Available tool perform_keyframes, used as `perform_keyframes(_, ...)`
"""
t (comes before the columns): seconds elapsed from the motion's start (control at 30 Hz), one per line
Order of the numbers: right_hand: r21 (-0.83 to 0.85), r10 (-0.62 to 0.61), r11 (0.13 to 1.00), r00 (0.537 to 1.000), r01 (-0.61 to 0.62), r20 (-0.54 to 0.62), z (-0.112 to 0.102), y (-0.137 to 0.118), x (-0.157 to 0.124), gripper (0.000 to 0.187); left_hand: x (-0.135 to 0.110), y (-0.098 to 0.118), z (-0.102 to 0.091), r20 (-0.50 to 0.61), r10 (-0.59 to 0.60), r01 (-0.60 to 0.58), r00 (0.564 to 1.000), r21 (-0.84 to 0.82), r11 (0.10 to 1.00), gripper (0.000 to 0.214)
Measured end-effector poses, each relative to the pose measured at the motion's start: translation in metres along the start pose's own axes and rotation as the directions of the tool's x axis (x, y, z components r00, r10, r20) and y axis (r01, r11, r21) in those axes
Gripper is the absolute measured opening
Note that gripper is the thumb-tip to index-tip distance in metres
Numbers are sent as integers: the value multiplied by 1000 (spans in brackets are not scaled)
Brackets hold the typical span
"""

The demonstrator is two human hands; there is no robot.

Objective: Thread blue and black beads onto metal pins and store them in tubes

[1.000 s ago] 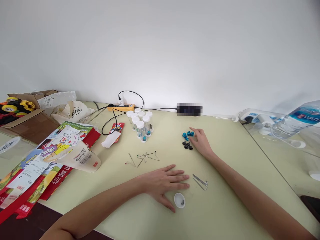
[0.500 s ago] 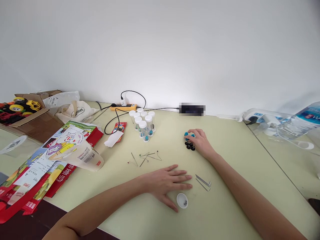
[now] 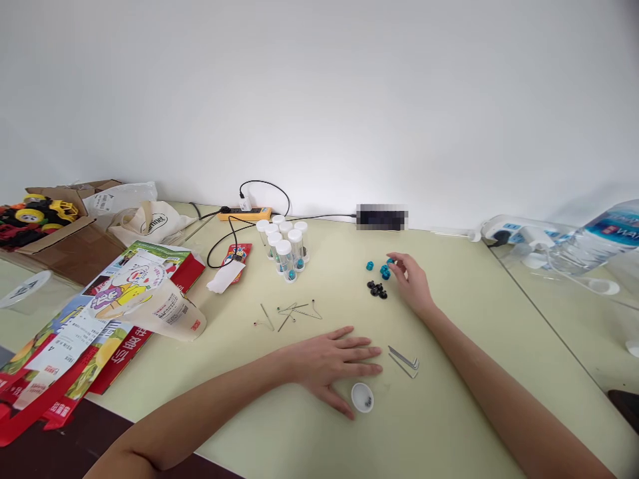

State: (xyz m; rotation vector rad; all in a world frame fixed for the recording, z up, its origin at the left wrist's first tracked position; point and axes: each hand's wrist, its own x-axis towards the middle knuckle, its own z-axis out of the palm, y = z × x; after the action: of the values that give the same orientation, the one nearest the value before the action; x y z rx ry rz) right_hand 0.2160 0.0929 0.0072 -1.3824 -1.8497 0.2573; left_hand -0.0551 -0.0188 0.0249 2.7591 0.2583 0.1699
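Observation:
My left hand point(image 3: 337, 366) lies flat on the table, fingers spread and holding nothing. A small white cap point(image 3: 362, 398) with tiny dark metal bits in it sits just below its fingers. To its right are several hex keys point(image 3: 403, 362). My right hand point(image 3: 412, 283) pinches a small blue knob-like part point(image 3: 391, 261) between thumb and fingertips. Beside it lie a few loose blue parts point(image 3: 370, 265) and a cluster of small black round parts point(image 3: 377, 290). Several thin metal rods with fine wires point(image 3: 294, 314) lie beyond my left hand.
Clear tubes with white caps point(image 3: 284, 249) stand together at the back left. Farther left are a tilted plastic cup point(image 3: 170, 309), a red gift box point(image 3: 127, 342) and a cardboard box of toys point(image 3: 74, 246). A yellow power strip point(image 3: 247, 214) lies along the wall; a water bottle point(image 3: 594, 236) is far right.
My right hand has shifted slightly right, uncovering loose blue parts, with one blue part at its fingertips. My left hand stays flat in place.

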Motion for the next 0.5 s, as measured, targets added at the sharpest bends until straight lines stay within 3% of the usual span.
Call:
perform_keyframes(0.1, 68, 66, 995, 997, -68, 33, -9, 11, 1, 34, 0, 0, -1, 8, -9, 9, 1000, 5, 1000, 73)
perform_keyframes(0.33, 176, 97, 973, 956, -149, 276, -20, 27, 2, 43, 0, 0, 0, -12, 8, -8, 1000, 10, 1000, 73)
perform_keyframes(0.5, 176, 86, 975, 960, -136, 265, -13, 24, 0, 44, 1, 0, -1, -5, 7, -7, 1000, 8, 1000, 72)
